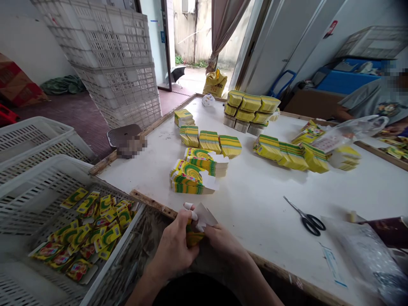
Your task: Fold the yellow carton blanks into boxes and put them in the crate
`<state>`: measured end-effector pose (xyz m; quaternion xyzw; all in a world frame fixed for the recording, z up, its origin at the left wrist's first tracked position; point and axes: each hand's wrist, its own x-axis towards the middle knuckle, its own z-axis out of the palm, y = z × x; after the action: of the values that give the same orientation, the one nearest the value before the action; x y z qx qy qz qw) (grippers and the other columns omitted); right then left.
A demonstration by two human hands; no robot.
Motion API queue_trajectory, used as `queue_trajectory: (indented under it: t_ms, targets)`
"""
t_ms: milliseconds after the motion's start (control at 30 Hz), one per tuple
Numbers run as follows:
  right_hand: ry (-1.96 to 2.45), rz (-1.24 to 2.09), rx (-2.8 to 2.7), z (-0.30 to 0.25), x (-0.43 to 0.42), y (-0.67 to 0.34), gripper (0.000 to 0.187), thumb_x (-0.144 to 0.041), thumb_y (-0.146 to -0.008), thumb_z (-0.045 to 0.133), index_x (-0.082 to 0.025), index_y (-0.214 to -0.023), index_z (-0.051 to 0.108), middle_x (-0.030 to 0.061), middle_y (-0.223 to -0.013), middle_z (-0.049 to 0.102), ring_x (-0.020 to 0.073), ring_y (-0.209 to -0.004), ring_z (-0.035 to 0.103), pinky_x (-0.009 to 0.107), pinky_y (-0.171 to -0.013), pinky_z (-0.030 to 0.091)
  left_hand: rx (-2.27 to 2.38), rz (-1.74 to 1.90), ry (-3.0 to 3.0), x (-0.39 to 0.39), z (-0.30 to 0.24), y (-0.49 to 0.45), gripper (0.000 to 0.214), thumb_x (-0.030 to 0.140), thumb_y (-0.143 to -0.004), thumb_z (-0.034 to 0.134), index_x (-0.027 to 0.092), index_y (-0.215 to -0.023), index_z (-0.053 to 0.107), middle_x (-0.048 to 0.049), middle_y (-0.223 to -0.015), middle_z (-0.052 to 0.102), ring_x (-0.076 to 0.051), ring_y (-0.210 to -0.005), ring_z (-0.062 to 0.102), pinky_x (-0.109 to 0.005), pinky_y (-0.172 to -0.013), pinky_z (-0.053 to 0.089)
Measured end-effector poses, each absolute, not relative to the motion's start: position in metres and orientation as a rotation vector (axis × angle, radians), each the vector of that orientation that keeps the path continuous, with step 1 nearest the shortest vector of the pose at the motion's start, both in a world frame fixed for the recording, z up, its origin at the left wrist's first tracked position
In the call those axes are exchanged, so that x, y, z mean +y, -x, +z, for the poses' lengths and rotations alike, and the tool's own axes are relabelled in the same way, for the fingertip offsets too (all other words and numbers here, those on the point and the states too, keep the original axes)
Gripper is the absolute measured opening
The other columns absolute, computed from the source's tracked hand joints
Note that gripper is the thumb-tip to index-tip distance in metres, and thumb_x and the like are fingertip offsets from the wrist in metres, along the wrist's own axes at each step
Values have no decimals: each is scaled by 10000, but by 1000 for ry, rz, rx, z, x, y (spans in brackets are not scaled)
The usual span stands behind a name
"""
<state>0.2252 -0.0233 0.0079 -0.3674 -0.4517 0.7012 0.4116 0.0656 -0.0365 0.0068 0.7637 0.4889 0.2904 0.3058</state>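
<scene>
Carton bundle (194, 238), yellow and green below with pale grey-white flaps standing up at its top, sits between the two hands at the near edge of the white worktop (255, 204); from my view I cannot tell how many pieces it holds. I see the left hand (178, 236) gripping it from the left, back of the hand toward me, with white wraps (188, 205) on raised fingertips. On the other side, the right hand (219, 238) closes on the bundle's right edge, its fingers partly hidden from me. Both forearms rise from the bottom of my view and converge. Just beyond, I have two printed carton stacks (188, 187) lying one behind the other. Black-handled scissors (310, 223) lie to the right, and a white crate (111, 259) with loose cartons (108, 238) stands to the left.
</scene>
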Motion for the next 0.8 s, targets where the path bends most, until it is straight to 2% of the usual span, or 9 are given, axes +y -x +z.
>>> queue_trajectory:
  t_ms: [100,200,267,333,400,500,633,700,800]
  targets:
    - [957,1588,-1404,10,-26,-230,511,-362,-937,560,-310,-1434,454,59,-1431,551,251,-1332,497,470,-1131,361,1322,690,-1940,-32,11,-63,559,123,-685,595,269,-1146,313,-47,-985,621,-259,-876,647,-369,-749,511]
    - [1025,1269,-1748,16,-26,-228,590,-157,-917,505,-275,-1481,378,96,-1506,462,260,-1382,436,480,-1140,356,1314,672,-1907,-29,8,-63,459,145,-736,567,256,-1118,338,-51,-942,632,-259,-853,656,-366,-723,512]
    - [1030,1118,-1859,16,-25,-224,630,-55,-872,455,-254,-1468,402,107,-1512,452,256,-1372,452,465,-1130,381,1284,733,-1879,-29,2,-66,535,157,-755,572,240,-1200,288,-100,-1078,627,-266,-965,656,-385,-800,525]
    - [1023,1048,-1873,12,-24,-223,623,-28,-856,422,-237,-1442,447,109,-1501,468,248,-1380,445,450,-1131,389,1297,825,-1838,-30,-4,-68,729,168,-759,588,222,-1334,143,-172,-1302,535,-280,-1150,599,-430,-930,501]
    - [1062,988,-1821,4,-23,-225,582,-48,-873,411,-230,-1421,479,109,-1473,505,242,-1380,447,446,-1130,396,1414,869,-1836,-30,-7,-67,773,181,-746,614,217,-1366,155,-190,-1370,474,-308,-1231,543,-486,-986,470]
    - [1120,935,-1805,-2,-23,-233,528,-153,-924,454,-211,-1449,442,140,-1494,471,254,-1380,446,457,-1123,404,1560,876,-1909,-30,-5,-61,540,210,-731,665,222,-1214,423,-117,-1166,589,-307,-1091,602,-491,-914,503]
    - [1063,1057,-1951,7,-24,-237,830,-453,-850,666,-130,-1518,295,207,-1570,312,314,-1458,287,476,-1153,346,1557,992,-2013,-29,-5,-53,488,241,-718,717,207,-1150,493,-82,-1037,640,-269,-965,646,-421,-828,547]
    - [1064,1069,-1837,12,-24,-233,675,-492,-913,559,-139,-1468,407,194,-1528,402,295,-1428,362,459,-1146,360,1566,1064,-2081,-30,-7,-54,500,260,-721,722,190,-1160,492,-89,-1016,647,-263,-940,657,-397,-808,558]
    - [1143,1002,-1575,14,-24,-221,423,-386,-981,441,-163,-1310,586,158,-1358,610,252,-1256,579,399,-1043,487,1576,1137,-2172,-31,-11,-59,514,243,-740,697,161,-1198,478,-99,-997,649,-255,-923,664,-369,-794,567]
